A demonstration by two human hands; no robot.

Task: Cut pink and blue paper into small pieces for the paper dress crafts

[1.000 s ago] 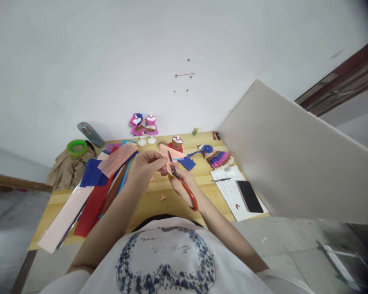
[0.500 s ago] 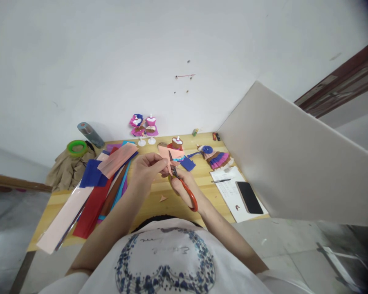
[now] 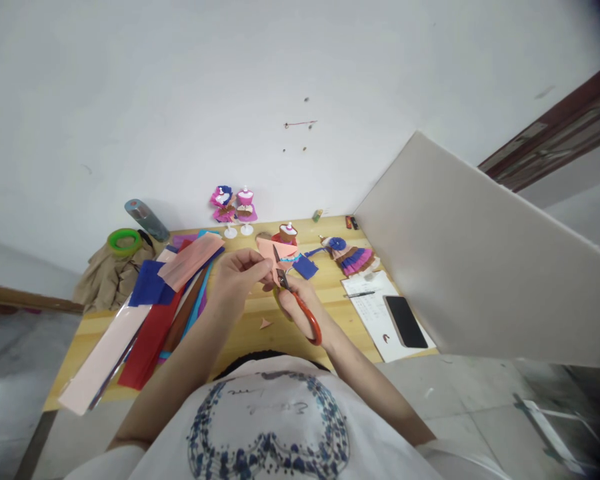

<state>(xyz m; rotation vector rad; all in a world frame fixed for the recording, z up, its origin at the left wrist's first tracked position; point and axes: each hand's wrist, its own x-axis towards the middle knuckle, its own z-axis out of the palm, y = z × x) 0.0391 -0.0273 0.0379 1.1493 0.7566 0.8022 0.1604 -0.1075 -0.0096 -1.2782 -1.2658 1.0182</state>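
My left hand (image 3: pixel 243 272) pinches a piece of peach paper (image 3: pixel 277 250) above the middle of the table. In my right hand (image 3: pixel 300 300) are scissors with orange handles (image 3: pixel 311 323), their blades on the peach paper. A small peach scrap (image 3: pixel 265 324) lies on the wood below my hands. Just beyond the paper stands a small dress form (image 3: pixel 288 232) in brown and red. A blue paper piece (image 3: pixel 306 267) lies to the right of the paper.
Coloured paper strips (image 3: pixel 147 340) cover the table's left side, near a bottle (image 3: pixel 147 220) and green tape (image 3: pixel 124 242). Two small dress forms (image 3: pixel 246 207) stand by the wall. To the right are a ruffled paper dress (image 3: pixel 350 257), a written sheet (image 3: pixel 367 313), a pen (image 3: pixel 360 294) and a phone (image 3: pixel 405 321).
The scissor blades look slightly wider apart around the peach paper. My hands hold nearly the same position, and the whole view has shifted a little.
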